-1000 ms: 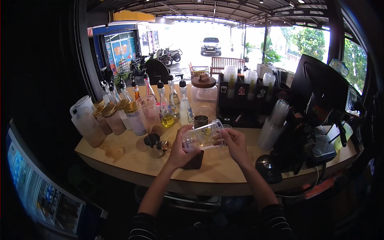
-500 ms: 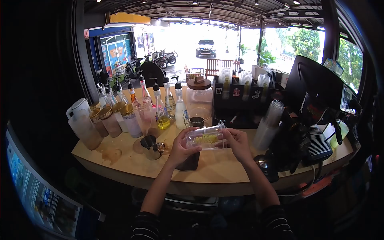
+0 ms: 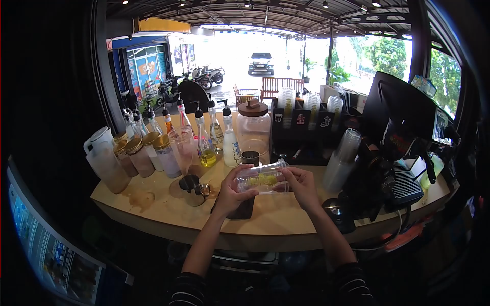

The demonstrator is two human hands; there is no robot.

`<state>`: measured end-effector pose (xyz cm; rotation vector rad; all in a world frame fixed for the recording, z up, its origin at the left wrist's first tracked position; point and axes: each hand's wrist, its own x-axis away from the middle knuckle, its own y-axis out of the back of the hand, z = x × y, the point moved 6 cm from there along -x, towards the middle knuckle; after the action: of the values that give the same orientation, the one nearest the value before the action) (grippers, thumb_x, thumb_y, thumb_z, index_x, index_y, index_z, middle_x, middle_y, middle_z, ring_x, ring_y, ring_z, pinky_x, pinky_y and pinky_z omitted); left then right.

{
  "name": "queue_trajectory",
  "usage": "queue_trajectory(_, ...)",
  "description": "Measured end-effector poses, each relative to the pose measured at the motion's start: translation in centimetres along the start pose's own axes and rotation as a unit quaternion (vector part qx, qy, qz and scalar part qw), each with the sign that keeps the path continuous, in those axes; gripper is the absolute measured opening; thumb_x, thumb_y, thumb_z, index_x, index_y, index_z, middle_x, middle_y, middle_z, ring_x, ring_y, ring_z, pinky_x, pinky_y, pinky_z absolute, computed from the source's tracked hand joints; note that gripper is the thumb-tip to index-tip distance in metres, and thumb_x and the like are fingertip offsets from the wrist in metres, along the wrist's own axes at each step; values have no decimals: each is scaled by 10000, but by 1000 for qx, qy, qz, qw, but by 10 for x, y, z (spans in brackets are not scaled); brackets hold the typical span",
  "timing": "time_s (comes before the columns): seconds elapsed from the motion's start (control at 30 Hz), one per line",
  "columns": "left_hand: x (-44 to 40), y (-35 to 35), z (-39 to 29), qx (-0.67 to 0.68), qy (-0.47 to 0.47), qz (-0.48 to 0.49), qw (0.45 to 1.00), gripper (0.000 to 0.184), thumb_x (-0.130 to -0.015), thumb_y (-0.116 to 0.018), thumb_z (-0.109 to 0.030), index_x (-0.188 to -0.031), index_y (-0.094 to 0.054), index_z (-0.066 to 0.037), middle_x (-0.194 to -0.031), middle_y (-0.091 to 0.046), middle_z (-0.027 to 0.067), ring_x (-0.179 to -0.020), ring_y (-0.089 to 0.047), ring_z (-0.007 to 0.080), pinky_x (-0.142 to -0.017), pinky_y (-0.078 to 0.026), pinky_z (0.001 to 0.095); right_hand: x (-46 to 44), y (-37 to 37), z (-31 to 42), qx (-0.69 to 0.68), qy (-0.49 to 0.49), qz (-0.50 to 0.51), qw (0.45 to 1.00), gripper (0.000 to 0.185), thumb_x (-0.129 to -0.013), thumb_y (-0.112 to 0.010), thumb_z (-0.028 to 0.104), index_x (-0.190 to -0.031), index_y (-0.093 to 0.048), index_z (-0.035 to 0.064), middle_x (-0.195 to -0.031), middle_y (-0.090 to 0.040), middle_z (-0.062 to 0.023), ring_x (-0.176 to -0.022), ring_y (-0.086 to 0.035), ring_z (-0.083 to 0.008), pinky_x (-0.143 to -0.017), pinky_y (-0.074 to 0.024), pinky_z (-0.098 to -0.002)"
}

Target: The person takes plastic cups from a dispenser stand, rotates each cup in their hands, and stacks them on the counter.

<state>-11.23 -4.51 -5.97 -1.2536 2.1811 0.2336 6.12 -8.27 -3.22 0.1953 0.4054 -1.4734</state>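
Observation:
A clear plastic cup [image 3: 261, 179] with yellow-green print lies on its side in the air above the counter. My left hand [image 3: 233, 191] is wrapped round its base end, and my right hand [image 3: 301, 186] grips it at the rim end. Beneath my left hand a dark flat item [image 3: 241, 209] rests on the counter. A metal cup [image 3: 250, 158] stands behind the clear cup, in front of a large jar with a wooden lid [image 3: 253, 125]. To the left is a metal jug [image 3: 193, 193] with a dark top.
Pump bottles [image 3: 206, 148], gold-lidded jars [image 3: 140, 158] and a pitcher [image 3: 107, 166] stand on the left of the wooden counter [image 3: 173, 219], near a brown spill [image 3: 142, 200]. Stacked cups [image 3: 341, 163] and a coffee machine [image 3: 393, 158] are on the right.
Both hands have lowered the clear cup slightly and turned it, so its print now faces me. The camera view has shifted a little.

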Motion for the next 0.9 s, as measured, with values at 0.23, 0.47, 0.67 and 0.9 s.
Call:
queue_trajectory(0.23,0,5,14,31,-30,-38,998,666,-707,-746,-71,-1262,-379,-31,-1232,-470,88,-1133,-475,182,-949,-429,318,2,-6,-13,-41,-34,13,998,278,-921,-513,199,-1036,-575,-46,-909,-636,-122,-754,-657,-205,-687,-550,-284)
queue_trajectory(0.47,-4,-4,31,68,-5,-156,985,583,-758,-726,-153,-1212,-384,-26,-1138,-503,84,-1073,-502,146,-900,-434,288,6,-26,-46,-265,-16,68,962,271,-914,-519,170,-1124,-474,5,-1086,-586,-138,-1032,-573,-229,-910,-468,-374)
queue_trajectory(0.67,-12,-4,21,-11,-9,-95,995,643,-718,-748,-99,-1215,-349,-11,-1168,-483,110,-1087,-505,184,-915,-436,313,9,-12,-67,-239,-62,62,967,339,-894,-553,153,-1179,-429,18,-1132,-553,-118,-1041,-565,-213,-935,-444,-380)
queue_trajectory(0.9,-41,-9,-11,-247,-63,-34,966,791,-600,-821,-182,-1211,-342,-30,-1144,-490,137,-1109,-500,229,-952,-410,366,1,-3,34,242,151,-13,958,729,-723,-726,146,-1327,-319,100,-1302,-349,-123,-1182,-425,-247,-906,-420,-390)
